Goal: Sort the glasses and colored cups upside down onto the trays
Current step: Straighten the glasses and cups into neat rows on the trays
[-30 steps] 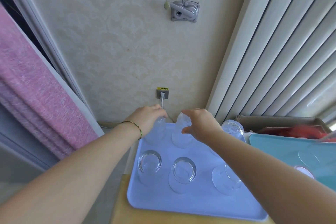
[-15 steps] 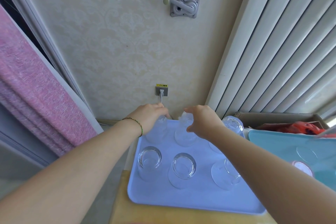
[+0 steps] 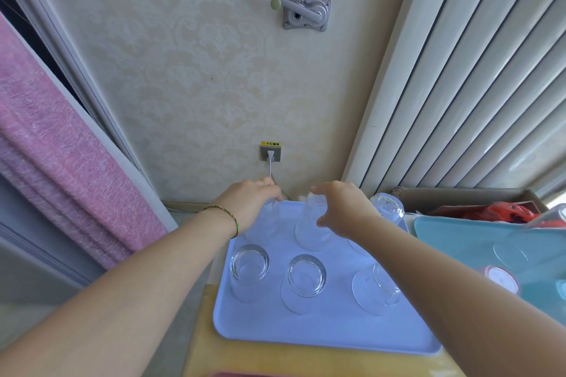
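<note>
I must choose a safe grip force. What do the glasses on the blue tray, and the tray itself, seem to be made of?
The glasses look like clear, glossy glass: the tray shows through them, thick bases glint; clear plastic is possible. The blue tray looks like matte plastic: even colour, rounded rim.

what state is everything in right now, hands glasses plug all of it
left hand, grips the back-left glass from above
right hand, grips the back-middle glass
back-right glass, upside down on the lavender tray, untouched
front three glasses, upside down on the same tray, untouched
pink cup, standing on the teal tray
plug, in the wall socket
</note>
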